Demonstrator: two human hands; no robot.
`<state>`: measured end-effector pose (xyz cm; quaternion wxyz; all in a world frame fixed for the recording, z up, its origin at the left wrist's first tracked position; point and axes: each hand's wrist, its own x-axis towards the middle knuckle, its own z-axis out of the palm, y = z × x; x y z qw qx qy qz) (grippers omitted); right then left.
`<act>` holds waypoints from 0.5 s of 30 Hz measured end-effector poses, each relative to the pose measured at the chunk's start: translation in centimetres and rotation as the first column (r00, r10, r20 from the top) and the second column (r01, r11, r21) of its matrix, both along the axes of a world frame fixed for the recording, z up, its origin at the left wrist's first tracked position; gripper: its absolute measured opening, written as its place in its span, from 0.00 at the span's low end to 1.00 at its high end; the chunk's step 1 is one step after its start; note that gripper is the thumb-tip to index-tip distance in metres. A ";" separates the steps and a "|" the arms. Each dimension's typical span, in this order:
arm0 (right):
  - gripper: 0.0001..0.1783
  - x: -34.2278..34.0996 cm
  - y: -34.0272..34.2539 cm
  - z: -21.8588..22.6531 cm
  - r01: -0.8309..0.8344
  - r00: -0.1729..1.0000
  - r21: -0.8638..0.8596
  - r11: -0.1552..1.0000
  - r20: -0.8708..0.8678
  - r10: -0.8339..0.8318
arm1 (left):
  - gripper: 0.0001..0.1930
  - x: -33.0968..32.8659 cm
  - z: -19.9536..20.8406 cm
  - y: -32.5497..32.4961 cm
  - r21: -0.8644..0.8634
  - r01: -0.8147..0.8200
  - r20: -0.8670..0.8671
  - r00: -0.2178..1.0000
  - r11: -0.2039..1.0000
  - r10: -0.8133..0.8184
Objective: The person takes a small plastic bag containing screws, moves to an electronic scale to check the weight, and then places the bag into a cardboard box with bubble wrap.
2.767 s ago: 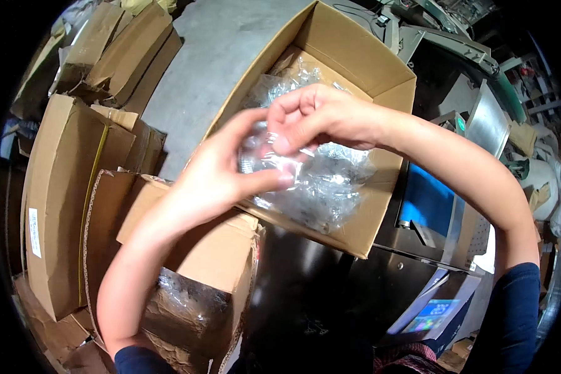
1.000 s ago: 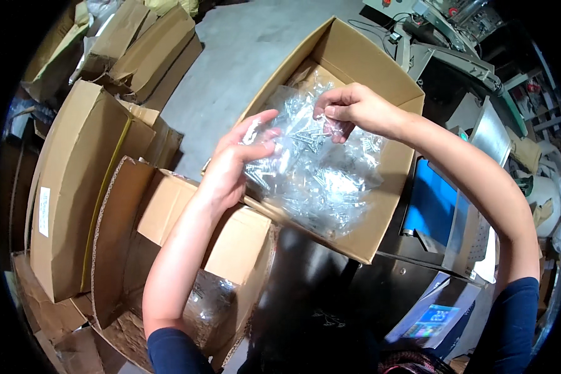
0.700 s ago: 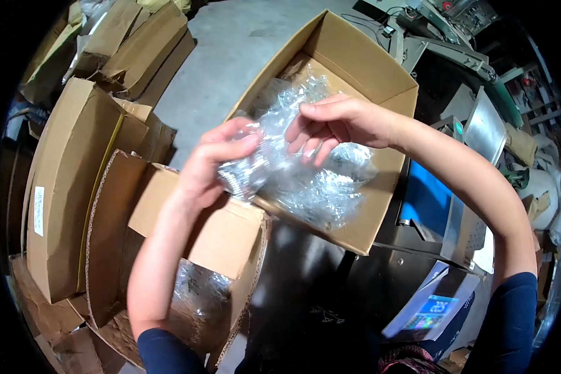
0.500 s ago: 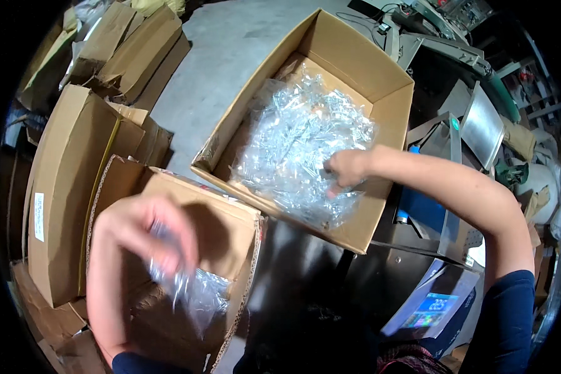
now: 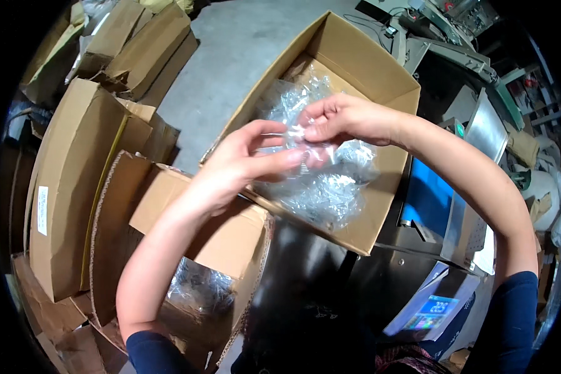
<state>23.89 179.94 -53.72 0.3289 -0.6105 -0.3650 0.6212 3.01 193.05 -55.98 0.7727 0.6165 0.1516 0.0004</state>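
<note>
Both hands meet above a large open cardboard box (image 5: 388,98). Between them is a clear plastic bag (image 5: 305,163) with small silvery pieces inside, too small to name surely. My right hand (image 5: 349,121) pinches its upper part between thumb and fingers. My left hand (image 5: 230,159) closes on the bag's near left side, thumb and fingers around it. Under the hands, a heap of similar clear bags (image 5: 330,202) fills much of the box, partly hidden by my fingers. Below my left forearm, a second open carton (image 5: 230,240) contains more clear bags (image 5: 199,287).
Folded brown cartons (image 5: 68,187) stand along the left side. At right sit a metal machine with a blue belt (image 5: 427,199) and a control panel with a lit screen (image 5: 427,308). Grey floor (image 5: 230,56) shows beyond the large box.
My left hand has let go of a clear bag over the near carton and moved up and right to the large box. My right hand has lifted a bag from the heap; both hands now hold it.
</note>
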 end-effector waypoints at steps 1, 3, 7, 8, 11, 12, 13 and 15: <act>0.18 -0.3 -0.3 -0.2 0.082 0.977 0.042 0.996 -0.200 -0.072 | 0.27 0.6 -1.2 -0.4 -0.141 -0.007 0.012 1.000 0.990 0.009; 0.24 0.4 -0.9 -2.6 0.209 0.935 0.012 0.978 -0.294 -0.196 | 0.23 1.2 -2.8 -1.1 -0.244 -0.096 -0.055 0.995 0.965 0.085; 0.25 1.7 -4.8 -11.1 -0.197 0.800 -0.115 0.974 0.555 0.228 | 0.29 1.3 -3.6 -0.9 -0.362 -0.205 -0.004 0.976 0.909 0.218; 0.24 1.7 -7.1 -13.1 -0.427 0.359 -0.235 0.873 0.842 0.403 | 0.32 1.4 -3.8 -0.6 -0.363 -0.184 -0.031 0.982 0.913 0.186; 0.16 1.8 -8.4 -15.6 -0.500 0.196 -0.407 0.764 0.806 0.558 | 0.33 1.3 -4.3 -0.5 -0.277 -0.191 -0.028 0.981 0.942 0.191; 0.13 2.3 -8.0 -15.3 -0.454 0.269 -0.384 0.804 0.801 0.534 | 0.32 1.2 -4.3 -0.2 -0.297 -0.181 -0.024 0.983 0.938 0.182; 0.11 2.4 -7.3 -14.6 -0.406 0.345 -0.363 0.838 0.789 0.509 | 0.31 0.9 -4.3 -0.1 -0.319 -0.174 -0.027 0.984 0.932 0.175; 0.13 4.4 -5.4 -12.0 -0.285 0.674 -0.159 0.945 0.667 0.316 | 0.19 0.9 -4.7 0.2 -0.329 -0.102 -0.005 0.994 0.939 0.106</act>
